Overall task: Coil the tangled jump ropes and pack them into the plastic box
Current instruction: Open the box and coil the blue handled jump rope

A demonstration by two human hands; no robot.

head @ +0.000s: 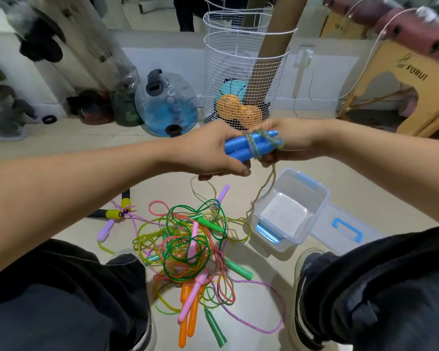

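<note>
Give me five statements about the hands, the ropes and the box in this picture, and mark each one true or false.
1. Both hands hold the blue handles. True.
2. The box already holds a coiled rope. False: no rope lies inside it.
3. The lid lies on the floor beside the box. True.
4. The tangle lies inside the wire basket. False: it lies on the floor between the person's feet.
5. Cord is wound round the blue handles. True.

Rope-wrapped blue handles (249, 145) above open plastic box (289, 211)
</note>
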